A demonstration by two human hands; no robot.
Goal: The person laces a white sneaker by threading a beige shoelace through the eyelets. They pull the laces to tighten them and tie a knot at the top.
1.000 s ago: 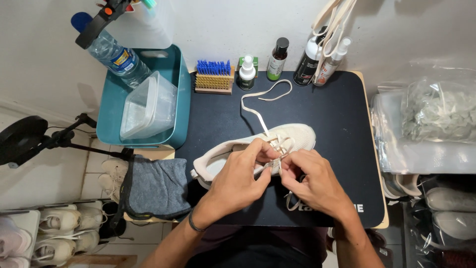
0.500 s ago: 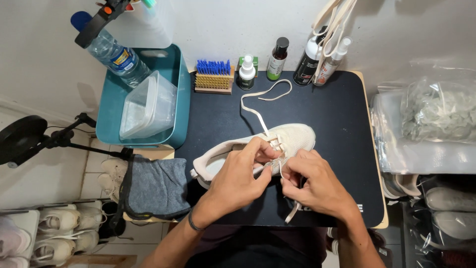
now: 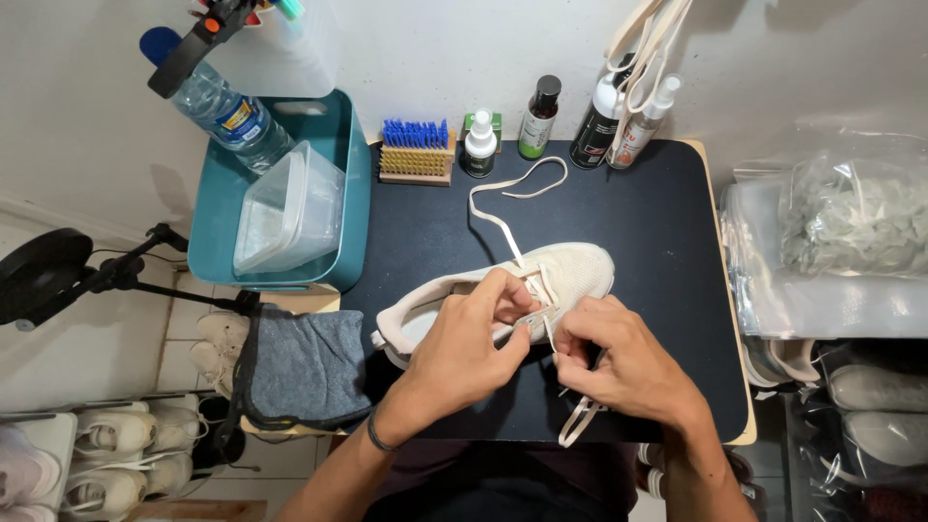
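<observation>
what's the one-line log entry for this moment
left hand steadies cream shoe | right hand pinches lace | lace tail trails toward bottles | black mat

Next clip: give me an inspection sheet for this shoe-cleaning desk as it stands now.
Surface: black mat on a desk.
Job's things: cream sneaker on its side; cream shoelace trailing toward the bottles.
Clutter: blue-bristled brush, spray bottles, teal bin, grey cloth.
Hands: left hand and right hand both pinch lace at the eyelets.
Cables: nothing seen.
Surroundings: bagged items right, shoes lower left.
</observation>
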